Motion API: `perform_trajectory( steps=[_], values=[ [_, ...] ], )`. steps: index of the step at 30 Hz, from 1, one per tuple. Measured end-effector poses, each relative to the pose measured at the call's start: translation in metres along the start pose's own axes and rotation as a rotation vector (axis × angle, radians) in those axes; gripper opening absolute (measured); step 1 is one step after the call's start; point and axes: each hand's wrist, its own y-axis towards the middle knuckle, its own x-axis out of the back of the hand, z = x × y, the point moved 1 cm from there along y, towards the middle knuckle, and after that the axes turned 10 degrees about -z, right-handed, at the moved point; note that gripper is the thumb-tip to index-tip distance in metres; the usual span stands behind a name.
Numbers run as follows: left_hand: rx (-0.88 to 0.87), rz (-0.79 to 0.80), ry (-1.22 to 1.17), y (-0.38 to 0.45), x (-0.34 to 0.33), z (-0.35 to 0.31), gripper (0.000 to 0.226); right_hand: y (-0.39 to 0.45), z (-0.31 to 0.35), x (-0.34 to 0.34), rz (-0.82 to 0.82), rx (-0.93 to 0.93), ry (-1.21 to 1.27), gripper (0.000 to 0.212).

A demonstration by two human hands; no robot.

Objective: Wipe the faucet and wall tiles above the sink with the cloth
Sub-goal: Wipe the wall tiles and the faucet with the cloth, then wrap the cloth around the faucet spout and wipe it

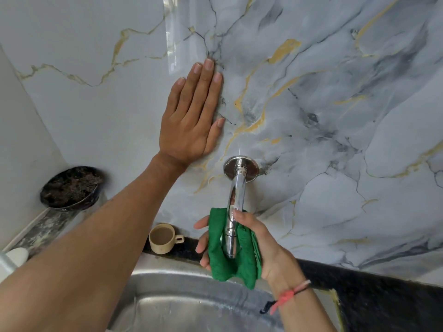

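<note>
The right hand (259,245) has its fingers curled around the green cloth (227,255), cupping it about the lower spout of the chrome faucet (233,212), thumb pressed on the pipe, above the back rim of the steel sink (167,295). The left hand (191,121) lies flat on the wall tiles (335,116), fingers straight and close together, gripping nothing. By my judgement the faucet wipe is under way and the marbled, glossy tiles are still to do; the cloth looks soft and bunched.

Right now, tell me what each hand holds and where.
Right hand wraps the cloth around the faucet spout. Left hand holds nothing.
</note>
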Motion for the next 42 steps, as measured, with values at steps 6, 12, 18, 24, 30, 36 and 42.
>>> perform_trajectory(
  steps=[6, 12, 18, 24, 30, 36, 42],
  values=[
    [0.011, 0.005, -0.009, 0.001, 0.001, -0.001, 0.067, -0.062, 0.036, -0.020, -0.776, 0.179, -0.147, 0.083],
    [0.004, -0.003, 0.002, 0.002, 0.001, -0.002, 0.067, -0.020, 0.078, -0.079, -1.230, 0.777, -1.272, 0.064],
    [-0.023, 0.009, 0.008, 0.000, 0.000, -0.001, 0.066, -0.010, 0.020, -0.078, -1.068, 0.638, -1.902, 0.083],
    [0.023, 0.114, 0.006, 0.005, 0.014, -0.004, 0.065, -0.041, -0.020, -0.061, -0.915, 0.897, -1.924, 0.076],
    [0.304, 0.537, -0.212, 0.036, 0.092, -0.034, 0.062, -0.121, -0.059, -0.058, -0.626, 0.582, -1.290, 0.056],
    [1.029, 0.919, -0.755, 0.014, 0.266, -0.154, 0.038, -0.267, -0.089, -0.011, -0.878, -0.003, 0.067, 0.063],
    [1.502, 1.432, -1.061, -0.015, 0.377, -0.335, 0.035, -0.384, -0.094, 0.048, -0.950, -0.093, 0.127, 0.034]
  ],
)
